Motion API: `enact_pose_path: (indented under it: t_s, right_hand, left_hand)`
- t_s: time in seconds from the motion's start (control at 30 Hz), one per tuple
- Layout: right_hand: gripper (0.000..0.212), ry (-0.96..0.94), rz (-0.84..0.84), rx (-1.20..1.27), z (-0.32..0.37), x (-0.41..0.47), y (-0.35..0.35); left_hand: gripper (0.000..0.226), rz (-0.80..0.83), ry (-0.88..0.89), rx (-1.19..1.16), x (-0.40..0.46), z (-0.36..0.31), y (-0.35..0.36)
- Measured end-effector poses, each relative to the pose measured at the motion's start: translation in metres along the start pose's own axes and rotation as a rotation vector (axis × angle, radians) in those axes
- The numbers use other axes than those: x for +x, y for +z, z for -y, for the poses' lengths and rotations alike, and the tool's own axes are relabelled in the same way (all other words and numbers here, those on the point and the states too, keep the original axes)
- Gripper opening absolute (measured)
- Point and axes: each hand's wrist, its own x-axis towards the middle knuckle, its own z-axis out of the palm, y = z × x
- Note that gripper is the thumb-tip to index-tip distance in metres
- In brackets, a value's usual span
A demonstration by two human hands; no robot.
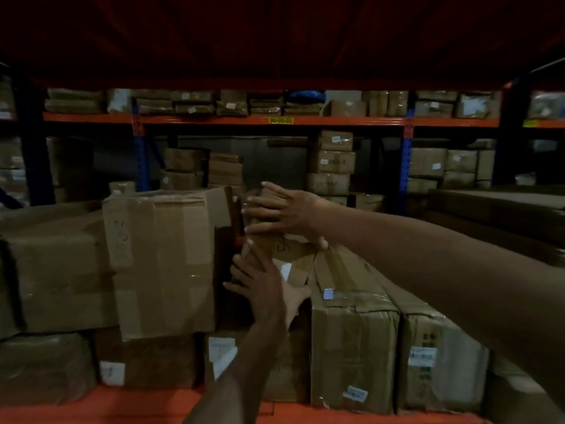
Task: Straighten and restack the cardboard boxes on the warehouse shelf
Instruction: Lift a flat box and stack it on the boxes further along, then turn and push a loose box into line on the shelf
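Observation:
A small taped cardboard box sits wedged in the middle of the shelf, between a tall taped box on its left and a long box on its right. My left hand presses flat against the small box's front lower left, fingers spread. My right hand lies flat on its top, thumb hooked over the near edge. Neither hand curls fully around the box. Below the small box stands another carton with white labels.
A wide box stands at the left, another labelled box at the right. The orange shelf beam runs along the front. Across the aisle, racks with an orange beam hold several stacked cartons. The shelf deck above is low and dark.

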Motion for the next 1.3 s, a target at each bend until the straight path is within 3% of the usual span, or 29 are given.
enact_pose_path:
  t_s: [0.2,0.3,0.47,0.57,0.77,0.87,1.07,1.3]
  right_hand:
    - [0.148,0.291,0.006,0.304,0.019,-0.073,0.048]
    - [0.148,0.428,0.012,0.415,0.023,-0.118,0.068]
    - [0.140,0.583,0.012,0.475,0.032,-0.195,0.096]
    - [0.145,0.684,0.038,0.495,0.043,-0.244,0.123]
    - [0.147,0.921,0.085,0.679,0.109,-0.335,0.176]
    - [0.146,0.921,0.084,0.755,0.120,-0.346,0.194]
    - [0.149,0.902,0.106,0.849,0.112,-0.317,0.199]
    - [0.150,0.928,0.062,0.835,0.114,-0.318,0.199]
  left_hand:
    - [0.130,-0.143,0.481,0.311,0.014,-0.003,0.006]
    - [0.135,-0.135,0.668,0.408,0.010,-0.033,0.000]
    - [0.139,-0.186,0.886,0.443,-0.014,-0.089,0.013]
    - [0.140,-0.202,0.968,0.459,-0.037,-0.129,0.030]
    - [0.147,-0.122,1.228,0.540,-0.089,-0.194,0.077]
    - [0.149,-0.179,1.242,0.549,-0.087,-0.203,0.085]
    - [0.149,-0.085,1.078,0.661,-0.077,-0.201,0.085]
    - [0.147,0.029,1.053,0.636,-0.086,-0.205,0.080]
